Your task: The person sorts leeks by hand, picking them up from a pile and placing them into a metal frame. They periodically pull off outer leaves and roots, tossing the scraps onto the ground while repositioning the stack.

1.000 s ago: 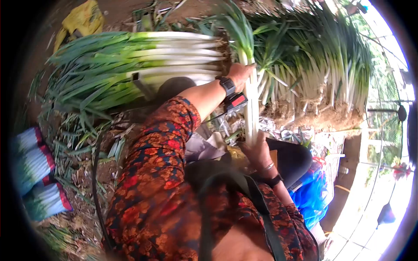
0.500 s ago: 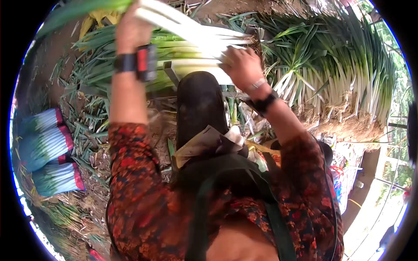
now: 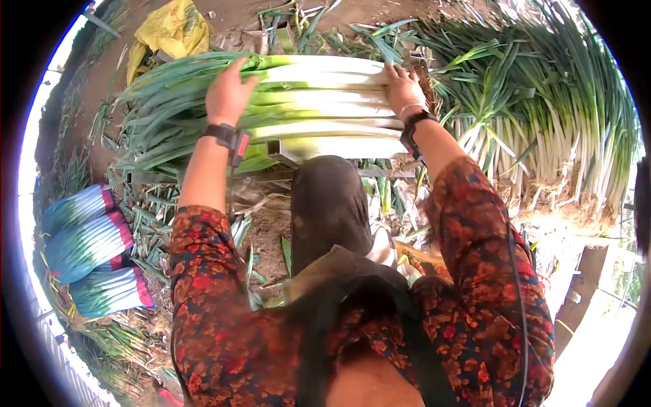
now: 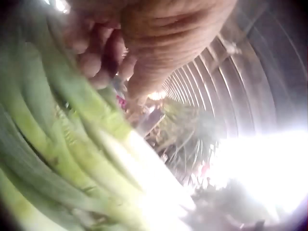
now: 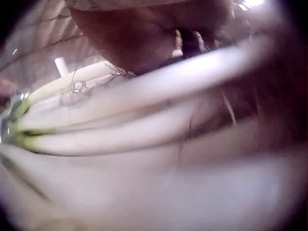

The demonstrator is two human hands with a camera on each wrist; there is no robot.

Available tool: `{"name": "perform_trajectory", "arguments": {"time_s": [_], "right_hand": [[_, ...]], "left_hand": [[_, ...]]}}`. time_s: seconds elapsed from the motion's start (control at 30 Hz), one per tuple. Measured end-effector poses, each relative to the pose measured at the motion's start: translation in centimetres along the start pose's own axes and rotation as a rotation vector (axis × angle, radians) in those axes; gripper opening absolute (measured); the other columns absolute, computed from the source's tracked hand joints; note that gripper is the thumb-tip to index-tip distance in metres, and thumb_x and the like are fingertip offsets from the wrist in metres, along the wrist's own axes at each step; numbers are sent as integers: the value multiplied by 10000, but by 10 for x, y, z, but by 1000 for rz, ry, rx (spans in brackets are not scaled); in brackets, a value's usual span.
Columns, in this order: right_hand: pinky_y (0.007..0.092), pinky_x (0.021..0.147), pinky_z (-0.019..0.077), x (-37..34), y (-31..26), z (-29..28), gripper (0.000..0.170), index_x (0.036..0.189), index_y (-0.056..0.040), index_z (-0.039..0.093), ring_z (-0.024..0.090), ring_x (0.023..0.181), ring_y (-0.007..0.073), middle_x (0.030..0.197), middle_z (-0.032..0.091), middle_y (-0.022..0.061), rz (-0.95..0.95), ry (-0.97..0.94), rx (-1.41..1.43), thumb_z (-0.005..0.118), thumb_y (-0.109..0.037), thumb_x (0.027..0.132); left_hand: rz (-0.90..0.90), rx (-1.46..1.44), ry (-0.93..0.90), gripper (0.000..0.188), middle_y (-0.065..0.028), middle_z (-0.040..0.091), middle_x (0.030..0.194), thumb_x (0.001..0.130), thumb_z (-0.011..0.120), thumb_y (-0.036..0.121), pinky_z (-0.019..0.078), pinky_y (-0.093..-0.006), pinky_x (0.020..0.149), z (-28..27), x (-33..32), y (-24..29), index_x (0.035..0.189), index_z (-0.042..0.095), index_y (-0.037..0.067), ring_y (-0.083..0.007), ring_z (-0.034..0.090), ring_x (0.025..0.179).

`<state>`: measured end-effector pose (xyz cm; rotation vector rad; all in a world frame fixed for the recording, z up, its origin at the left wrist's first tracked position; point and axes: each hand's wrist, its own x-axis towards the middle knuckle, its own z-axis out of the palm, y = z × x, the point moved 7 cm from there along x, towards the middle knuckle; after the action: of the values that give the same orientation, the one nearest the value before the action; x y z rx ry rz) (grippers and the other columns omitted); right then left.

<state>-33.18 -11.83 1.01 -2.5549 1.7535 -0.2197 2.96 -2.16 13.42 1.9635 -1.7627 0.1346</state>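
Observation:
A layer of long leeks [image 3: 319,96] lies crosswise before the person, green leaves to the left, white stems and roots to the right. The left hand [image 3: 229,93] rests on the far leeks where green turns pale; its fingers [image 4: 103,57] bend loosely over the leaves [image 4: 72,125] in the left wrist view. On the white ends near the roots lies the right hand [image 3: 405,91], fingers spread and relaxed. The right wrist view shows that hand [image 5: 154,33] close above the white stems [image 5: 110,139], its fingertips mostly hidden.
A large pile of unsorted leeks [image 3: 542,115] with soil on the roots stands at the right. Packed leek bundles [image 3: 91,247] lie at the lower left. A yellow sack [image 3: 173,30] is at the upper left, and a metal bar end [image 3: 283,152] sticks up near the knee [image 3: 330,203].
Both hands have carried leeks from in front of the body to the left and up onto the layer. Those leeks now lie among the others, and the fingers have loosened.

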Motion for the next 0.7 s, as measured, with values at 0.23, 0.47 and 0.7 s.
{"name": "perform_trajectory", "arguments": {"time_s": [0.23,0.47,0.7], "right_hand": [[428,1062,391,-11,-4,-12,551,1426,-100,386,428,1255,399,1450,419,95,8,13,63,543,-229,913],[423,958,465,-20,-17,-19,386,1268,-80,520,543,1126,354,1271,538,125,-27,-18,4,542,-208,905],[401,801,544,35,-26,-4,257,1060,-28,661,642,992,314,1068,644,145,-345,-346,-310,571,-214,907]], "left_hand": [[175,176,-173,313,-143,565,968,797,721,333,509,-438,800,40,14,21,1021,663,122,-347,594,926],[212,-57,-392,267,-179,579,958,805,705,320,472,-455,753,58,17,-5,935,660,90,-376,585,885],[282,214,-409,277,-215,608,856,821,674,322,466,-468,760,98,59,1,812,666,45,-404,581,842]]}}
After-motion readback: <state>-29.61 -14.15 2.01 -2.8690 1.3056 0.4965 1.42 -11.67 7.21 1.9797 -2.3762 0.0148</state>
